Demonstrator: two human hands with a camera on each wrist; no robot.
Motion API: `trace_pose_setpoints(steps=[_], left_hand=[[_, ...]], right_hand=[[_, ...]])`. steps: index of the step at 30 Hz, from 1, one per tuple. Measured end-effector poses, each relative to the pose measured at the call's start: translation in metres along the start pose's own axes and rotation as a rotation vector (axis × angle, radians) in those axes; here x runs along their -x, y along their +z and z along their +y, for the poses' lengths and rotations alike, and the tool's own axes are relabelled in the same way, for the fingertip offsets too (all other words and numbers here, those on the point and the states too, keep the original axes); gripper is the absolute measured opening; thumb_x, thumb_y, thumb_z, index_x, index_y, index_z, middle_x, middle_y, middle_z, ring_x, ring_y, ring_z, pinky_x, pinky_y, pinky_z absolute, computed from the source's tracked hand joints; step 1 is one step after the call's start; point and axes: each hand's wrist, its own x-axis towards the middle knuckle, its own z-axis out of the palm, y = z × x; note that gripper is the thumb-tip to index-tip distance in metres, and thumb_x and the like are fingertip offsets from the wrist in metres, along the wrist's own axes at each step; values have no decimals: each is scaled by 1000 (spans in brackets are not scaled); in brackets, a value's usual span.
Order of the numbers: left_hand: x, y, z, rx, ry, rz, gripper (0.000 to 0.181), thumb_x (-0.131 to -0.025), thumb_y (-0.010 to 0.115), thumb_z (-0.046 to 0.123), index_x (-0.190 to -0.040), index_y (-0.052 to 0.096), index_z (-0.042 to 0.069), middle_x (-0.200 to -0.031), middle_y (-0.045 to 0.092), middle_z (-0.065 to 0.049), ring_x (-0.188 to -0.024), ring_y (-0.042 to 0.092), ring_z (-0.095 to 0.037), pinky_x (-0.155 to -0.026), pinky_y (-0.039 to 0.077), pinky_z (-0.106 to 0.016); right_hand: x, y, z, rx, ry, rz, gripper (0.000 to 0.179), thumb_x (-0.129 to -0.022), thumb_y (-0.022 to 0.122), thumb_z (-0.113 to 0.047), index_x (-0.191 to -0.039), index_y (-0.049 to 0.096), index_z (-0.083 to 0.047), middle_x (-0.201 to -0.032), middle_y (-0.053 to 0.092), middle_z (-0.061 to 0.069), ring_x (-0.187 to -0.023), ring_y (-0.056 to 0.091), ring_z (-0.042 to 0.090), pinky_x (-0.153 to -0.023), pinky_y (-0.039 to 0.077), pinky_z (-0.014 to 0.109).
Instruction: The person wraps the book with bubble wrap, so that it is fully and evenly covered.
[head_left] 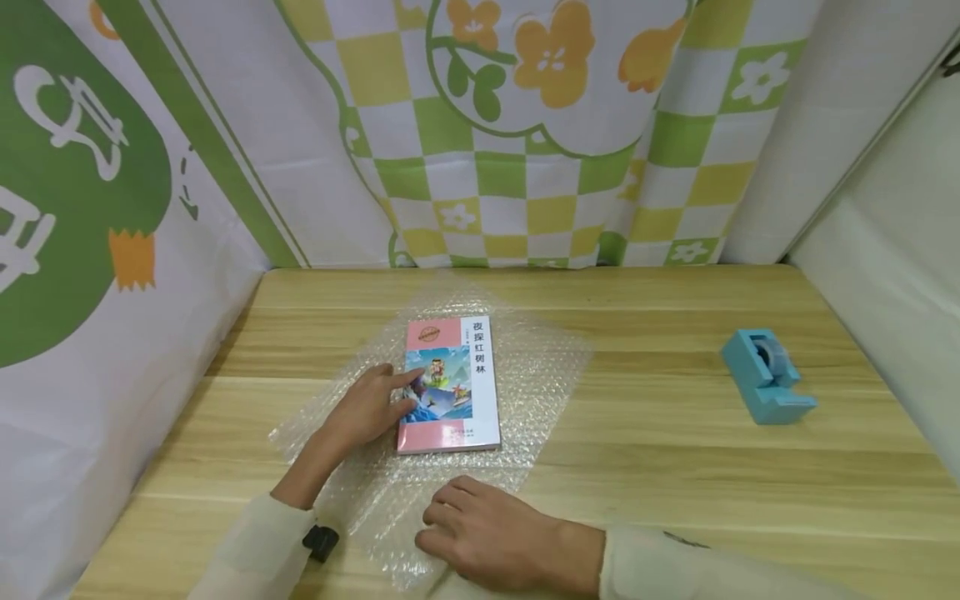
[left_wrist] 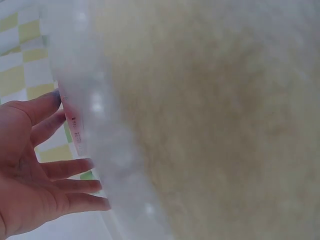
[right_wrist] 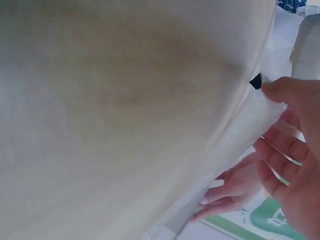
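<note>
A book (head_left: 438, 383) with a pink and white cover and a picture of the sea lies face up on a sheet of clear bubble wrap (head_left: 540, 375). My left hand (head_left: 367, 404) touches the book's left side, its index finger and thumb reaching onto the cover. The left wrist view shows that hand (left_wrist: 40, 170) with its fingers spread. My right hand (head_left: 495, 533) is at the near part of the wrap, fingers curled. In the right wrist view this hand (right_wrist: 295, 145) has its thumb on the wrap's edge, which passes between thumb and index finger.
A blue tape dispenser (head_left: 765, 379) holding a clear roll stands on the right of the wooden table (head_left: 645, 450). Patterned cloth (head_left: 525, 167) hangs behind the table's far edge. Printed sheeting (head_left: 187, 275) borders the left side, and a pale wall (head_left: 885, 208) the right.
</note>
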Motion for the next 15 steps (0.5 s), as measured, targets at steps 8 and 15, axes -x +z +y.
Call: trace_pose_setpoints(steps=[8,15], left_hand=[[-1,0,-1,-17,24,5,43,-85,59,27,-126,53,16,-100,55,-7,-86,47,-21,-68,38,-35],[-1,-2,0,-10,-6,-19,43,-85,59,28,-126,53,19,-111,54,-11,-97,48,-25,-74,40,-39]], right_hand=[[-5,-15,5,190,-56,36,18,-93,32,-18,-100,48,-19,-89,51,-3,-89,50,18,-85,38,32],[-6,-23,14,107,10,120,24,-93,28,-16,-98,51,-15,-86,52,-2,-87,49,18,-84,38,32]])
